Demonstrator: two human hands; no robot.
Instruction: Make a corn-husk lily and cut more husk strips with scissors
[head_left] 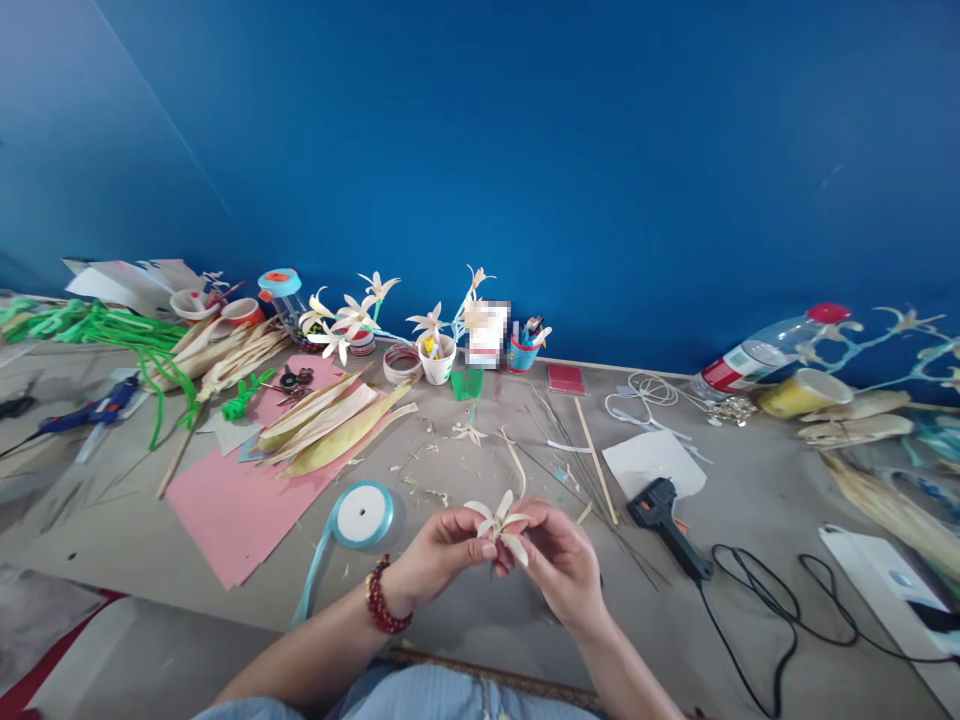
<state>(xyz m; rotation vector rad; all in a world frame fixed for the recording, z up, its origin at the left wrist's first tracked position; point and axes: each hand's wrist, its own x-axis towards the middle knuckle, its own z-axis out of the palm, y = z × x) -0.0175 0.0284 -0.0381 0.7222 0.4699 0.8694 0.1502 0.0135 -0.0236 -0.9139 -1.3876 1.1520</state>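
Note:
A pale husk flower [498, 522] with narrow spread petals is held between both hands near the table's front edge. My left hand [446, 548], below a red bead bracelet, pinches the flower from the left, thumb at its base. On the right side my right hand [559, 555] has its fingers closed on the flower, with the thumb near a lower petal. The fingers partly hide the flower's underside. A roll of light blue ribbon [364, 514] lies left of my left hand. Another small pale flower [469, 433] rests on the table beyond the hands.
Pink paper [247, 510] and dried husks [322, 425] lie to the left. A black glue gun [671, 530] with a looping cord is on the right, beside thin wires and a wooden stick [596, 460]. Cups with finished flowers [437, 358] stand along the blue wall.

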